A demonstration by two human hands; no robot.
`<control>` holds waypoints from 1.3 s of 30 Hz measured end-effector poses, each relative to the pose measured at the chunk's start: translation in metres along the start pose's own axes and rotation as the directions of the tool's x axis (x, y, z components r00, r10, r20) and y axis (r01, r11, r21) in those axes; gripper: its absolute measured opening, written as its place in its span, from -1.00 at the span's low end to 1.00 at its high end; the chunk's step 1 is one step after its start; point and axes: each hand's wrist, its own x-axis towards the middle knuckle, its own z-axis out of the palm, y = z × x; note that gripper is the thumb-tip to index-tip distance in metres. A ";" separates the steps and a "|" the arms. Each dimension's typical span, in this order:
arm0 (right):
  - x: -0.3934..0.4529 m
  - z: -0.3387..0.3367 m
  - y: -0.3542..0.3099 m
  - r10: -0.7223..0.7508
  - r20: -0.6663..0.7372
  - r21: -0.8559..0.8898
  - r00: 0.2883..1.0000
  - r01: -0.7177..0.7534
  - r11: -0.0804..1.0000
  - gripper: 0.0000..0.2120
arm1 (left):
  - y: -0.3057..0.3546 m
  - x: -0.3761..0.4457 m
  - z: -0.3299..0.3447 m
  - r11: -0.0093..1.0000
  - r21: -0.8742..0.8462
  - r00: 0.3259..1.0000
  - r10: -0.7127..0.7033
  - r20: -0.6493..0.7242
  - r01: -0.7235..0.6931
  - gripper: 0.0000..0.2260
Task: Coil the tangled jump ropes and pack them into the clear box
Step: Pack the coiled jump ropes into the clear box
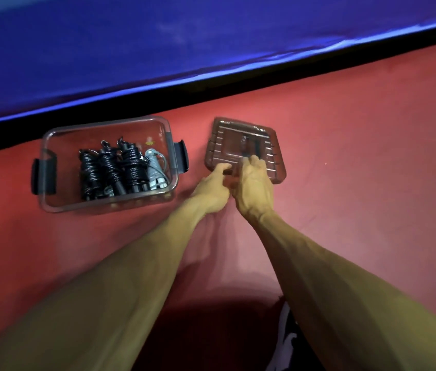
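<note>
Gripping the clear lid near edge, both hands: left, right

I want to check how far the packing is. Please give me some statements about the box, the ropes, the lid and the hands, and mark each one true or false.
1. The coiled jump ropes lie inside the clear box. True.
2. The lid is closed on the box. False: it lies on the red surface, to the right of the box.
3. Both the left hand and the right hand are at the lid's near edge. True.
4. All the ropes are black. False: one bundle, the grey rope, is light-coloured.
</note>
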 end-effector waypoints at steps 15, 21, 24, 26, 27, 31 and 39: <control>-0.005 -0.150 -0.141 -0.233 -0.261 0.264 0.937 0.302 0.916 -0.86 | 0.080 -0.127 -0.119 0.907 -0.285 0.826 0.108 -0.554 -0.309 -0.12; -0.010 -0.142 -0.205 -0.049 -0.319 0.508 0.946 0.215 0.834 -0.85 | 0.029 -0.148 -0.183 0.986 -0.141 0.776 -0.018 -0.630 -0.091 -0.49; -0.015 -0.135 -0.218 -0.075 -0.401 0.454 0.913 0.270 0.849 -0.86 | -0.003 -0.151 -0.198 0.992 -0.126 0.769 -0.098 -0.631 0.023 -0.52; -0.019 -0.132 -0.222 -0.145 -0.420 0.400 0.896 0.326 0.856 -0.87 | -0.019 -0.152 -0.203 0.986 -0.147 0.780 -0.149 -0.608 0.073 -0.52; -0.021 -0.132 -0.222 -0.186 -0.426 0.365 0.886 0.355 0.861 -0.88 | -0.022 -0.153 -0.204 0.982 -0.168 0.785 -0.169 -0.596 0.083 -0.52; -0.029 -0.131 -0.227 -0.445 -0.359 0.157 0.820 0.523 0.838 -0.87 | -0.016 -0.154 -0.205 0.970 -0.240 0.805 -0.165 -0.569 0.029 -0.55; -0.036 -0.132 -0.275 -0.374 -0.285 0.419 0.883 0.465 0.780 -0.89 | -0.016 -0.177 -0.216 0.955 -0.286 0.783 -0.124 -0.609 -0.072 -0.66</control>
